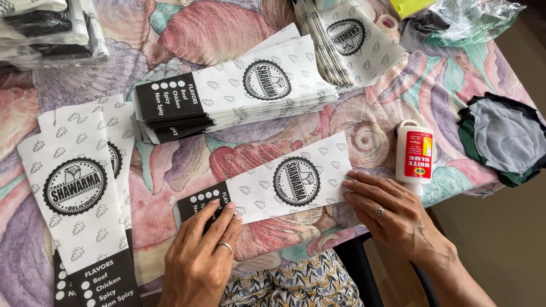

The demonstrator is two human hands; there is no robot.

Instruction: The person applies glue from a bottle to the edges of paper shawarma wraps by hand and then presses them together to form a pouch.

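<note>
Both hands press one printed paper sleeve flat at the table edge.
Left hand [199, 256] lies open-palmed on the paper sleeve [267, 185], at its black end; right hand [392, 213] flattens the white end. Just beyond the right fingertips stands a glue bottle [414, 156]; past the sleeve, a sleeve stack [233, 96]. It looks like smoothing before gluing.

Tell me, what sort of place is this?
Probably a home table used for craft work: a shell-patterned tablecloth, stacks of printed paper sleeves and a bottle of white glue beside the person's hands.
</note>
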